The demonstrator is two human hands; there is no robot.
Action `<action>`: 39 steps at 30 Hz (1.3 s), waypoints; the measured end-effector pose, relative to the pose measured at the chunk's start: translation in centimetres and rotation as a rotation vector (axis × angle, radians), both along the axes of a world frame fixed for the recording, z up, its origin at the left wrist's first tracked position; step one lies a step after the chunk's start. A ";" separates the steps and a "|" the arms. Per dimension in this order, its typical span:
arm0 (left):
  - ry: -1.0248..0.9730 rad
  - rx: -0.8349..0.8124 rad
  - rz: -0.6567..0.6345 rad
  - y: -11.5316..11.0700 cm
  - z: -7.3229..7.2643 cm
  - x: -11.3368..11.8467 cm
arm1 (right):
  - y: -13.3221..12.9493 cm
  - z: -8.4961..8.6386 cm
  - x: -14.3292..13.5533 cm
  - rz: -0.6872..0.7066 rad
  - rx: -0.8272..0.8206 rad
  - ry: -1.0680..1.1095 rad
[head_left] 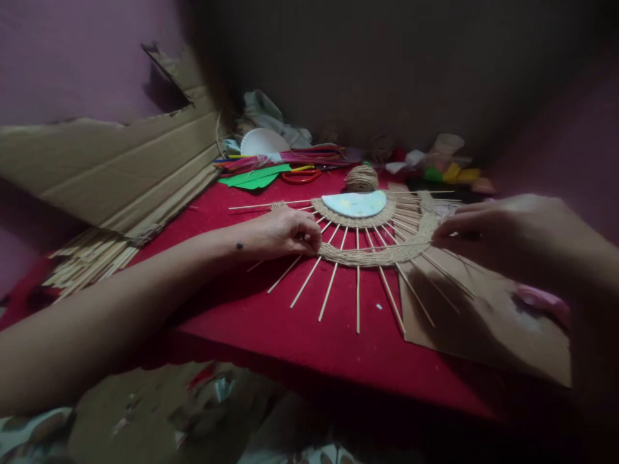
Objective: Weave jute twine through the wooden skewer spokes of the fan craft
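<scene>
A half-round weaving of thin wooden sticks and tan twine lies on the red tabletop. Its flat centre is a pale blue half disc, edged with an inner twine ring. Farther out, a wider woven twine band curves across the sticks. My left hand is closed in a pinch on the band's left part. My right hand is at the band's right side with bent fingers; shadow hides what its fingertips hold. A ball of twine rests just behind the half disc.
Cardboard leans at left above a bundle of sticks. Red-handled scissors, green sheets and coloured strips lie behind. A flat cardboard piece is under the weaving's right side. The table's front edge runs below.
</scene>
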State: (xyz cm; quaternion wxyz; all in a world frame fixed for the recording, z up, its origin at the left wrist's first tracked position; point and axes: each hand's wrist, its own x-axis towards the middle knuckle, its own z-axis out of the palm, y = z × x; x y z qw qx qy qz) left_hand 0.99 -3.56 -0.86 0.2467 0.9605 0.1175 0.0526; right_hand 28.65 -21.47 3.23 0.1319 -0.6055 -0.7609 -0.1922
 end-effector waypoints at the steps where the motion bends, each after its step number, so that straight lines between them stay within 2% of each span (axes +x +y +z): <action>1: -0.005 -0.006 0.004 -0.1 0.0 0.0 | 0.2 -0.4 0.4 -0.034 -0.031 -0.075; 4: -0.035 -0.012 0.007 -0.2 -0.2 0.0 | 0.7 -1.4 -1.2 -0.025 -0.076 -0.232; 7: -0.042 -0.018 0.011 -0.2 -0.4 0.0 | 1.6 -2.2 -6.2 0.135 -0.180 -0.024; 9: -0.041 -0.029 0.018 -0.1 -0.5 0.0 | 2.3 -2.9 -9.3 0.094 -0.235 0.045; 11: -0.048 -0.032 0.018 -0.1 -0.6 0.0 | 3.1 -3.8 -11.1 0.011 -0.192 -0.036; 15: -0.055 -0.013 0.016 -0.2 -0.7 -0.1 | 3.6 -5.3 -11.2 -0.023 -0.095 -0.094; 18: -0.064 0.002 0.004 -0.2 -0.7 -0.2 | 3.0 -5.4 -11.0 -0.018 -0.039 -0.087; 25: -0.096 0.038 -0.020 -0.1 -0.8 -0.3 | 0.5 -5.5 -11.8 0.125 -0.166 0.150; 30: -0.054 0.059 -0.017 -0.3 -0.1 -0.5 | -0.4 -5.6 -12.0 0.189 -0.237 0.290; 35: -0.006 0.158 -0.038 -1.3 0.8 -0.4 | -0.9 -5.4 -12.7 0.206 -0.257 0.278; 39: 0.015 0.136 -0.098 -1.6 0.7 -0.5 | -1.0 -5.4 -12.9 0.184 -0.271 0.241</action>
